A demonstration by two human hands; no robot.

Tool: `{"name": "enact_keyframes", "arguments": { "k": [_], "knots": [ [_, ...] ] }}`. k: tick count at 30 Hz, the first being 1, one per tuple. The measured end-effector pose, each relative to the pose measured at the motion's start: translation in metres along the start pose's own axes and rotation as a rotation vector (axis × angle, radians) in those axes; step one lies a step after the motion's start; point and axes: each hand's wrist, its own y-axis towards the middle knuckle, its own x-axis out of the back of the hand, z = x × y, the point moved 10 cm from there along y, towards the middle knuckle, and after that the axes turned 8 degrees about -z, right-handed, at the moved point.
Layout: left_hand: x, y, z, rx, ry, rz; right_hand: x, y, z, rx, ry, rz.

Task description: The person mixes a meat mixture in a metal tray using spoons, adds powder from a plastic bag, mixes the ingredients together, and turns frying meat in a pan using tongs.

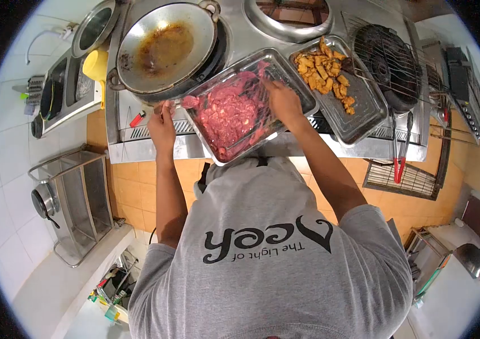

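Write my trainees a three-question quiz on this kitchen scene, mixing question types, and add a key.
1. Multiple choice: where is the person's right hand?
A. In the sink
B. At the tray of raw meat
C. In the metal basin

2. True or false: browned pieces lie in a second tray, to the right of the raw meat.

3. Fill in the colour: the dipper to the left of the wok is ____.

Key: 1. B; 2. True; 3. Yellow.

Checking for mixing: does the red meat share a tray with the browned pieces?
No: red meat lies in one tray, the browned pieces in a second tray.
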Motion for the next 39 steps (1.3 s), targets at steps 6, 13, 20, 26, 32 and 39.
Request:
{"name": "enact_keyframes", "arguments": {
  "k": [6, 13, 20, 26, 32, 39],
  "knots": [
    [-0.017, -0.004, -0.004, -0.028, 0.078, 0.025, -0.025, -0.016, 0.037, 0.053, 0.03, 0.266],
    [-0.019, -0.008, -0.032, -0.174, 0.252, -0.043, -0.004, -0.011, 0.037, 0.231, 0.248, 0.286],
    [-0.007, -0.013, -0.015, -0.084, 0.1, -0.09, -0.041, 0.012, 0.042, 0.077, 0.198, 0.339],
    [-0.01, -0.02, 0.002, -0.043, 0.096, -0.068, -0.019, -0.024, 0.054, 0.336, 0.28, 0.404],
    [-0.02, -0.031, -0.018, -0.114, 0.227, -0.038, 0.051, -0.035, 0.023, 0.345, 0.248, 0.338],
    [-0.027, -0.031, -0.01, -0.069, 0.097, 0.016, 0.04, -0.066, 0.017, 0.371, 0.207, 0.55]
  ]
}}
